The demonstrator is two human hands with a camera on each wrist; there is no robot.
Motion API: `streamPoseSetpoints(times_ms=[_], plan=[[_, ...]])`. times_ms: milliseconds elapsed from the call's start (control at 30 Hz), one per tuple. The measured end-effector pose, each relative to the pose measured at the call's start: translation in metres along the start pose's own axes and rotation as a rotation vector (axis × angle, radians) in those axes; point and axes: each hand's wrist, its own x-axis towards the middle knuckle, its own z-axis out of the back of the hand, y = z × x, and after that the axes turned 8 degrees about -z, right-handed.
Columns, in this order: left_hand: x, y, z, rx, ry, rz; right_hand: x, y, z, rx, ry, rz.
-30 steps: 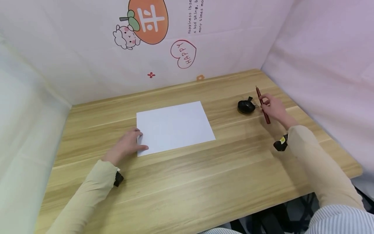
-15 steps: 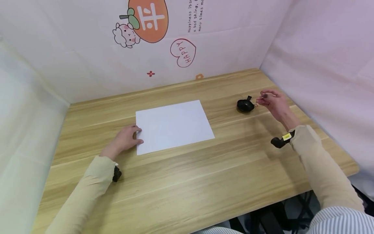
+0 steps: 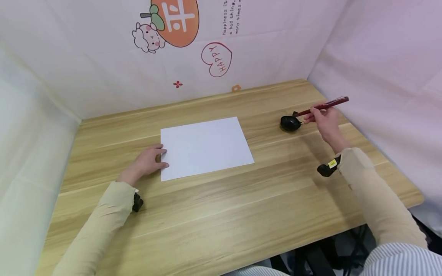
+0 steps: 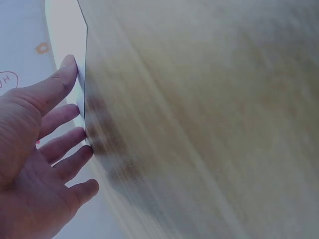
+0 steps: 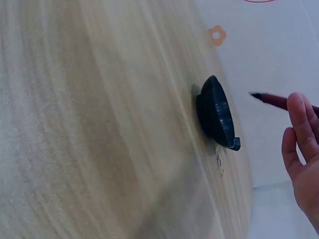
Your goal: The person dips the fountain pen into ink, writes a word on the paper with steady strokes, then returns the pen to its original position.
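My right hand (image 3: 327, 123) pinches a slim dark red brush (image 3: 334, 102), its shaft slanting up to the right. Toward a small black dish (image 3: 289, 123) points the brush's dark, tapered tip (image 5: 256, 96); in the right wrist view that tip stands apart from the dish (image 5: 215, 114). A small tail or tag lies at the dish's right side. On the left, my left hand (image 3: 147, 159) rests its fingertips and thumb at the left edge of a blank white sheet of paper (image 3: 207, 147). Its fingers (image 4: 62, 147) are spread and loosely bent.
The wood-grain table (image 3: 214, 214) carries the paper and dish. White cloth (image 3: 103, 69) with printed drawings hangs behind it, and more cloth closes both sides. Black wrist cameras sit at both sleeves (image 3: 366, 184).
The brush has been turned within my right hand, from tip pointing away to tip pointing left toward the dish. My left hand stays at the paper's edge, nearly unmoved.
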Motion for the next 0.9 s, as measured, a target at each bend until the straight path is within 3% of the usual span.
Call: streamPoseSetpoints(times_ms=[233,500,767,900], plan=[[0.001,-0.002,-0.001,-0.014,0.032,-0.031,-0.01,0.003,-0.003,-0.26,-0.006,-0.059],[0.0,-0.003,-0.002,-0.039,0.043,-0.011,-0.004,-0.012,0.005,-0.477,-0.013,-0.143],[0.002,-0.008,-0.003,-0.042,0.048,-0.003,-0.001,-0.024,0.008,-0.583,-0.024,-0.169],[0.003,-0.007,-0.004,-0.044,0.049,0.006,-0.001,-0.026,0.01,-0.574,-0.014,-0.182]])
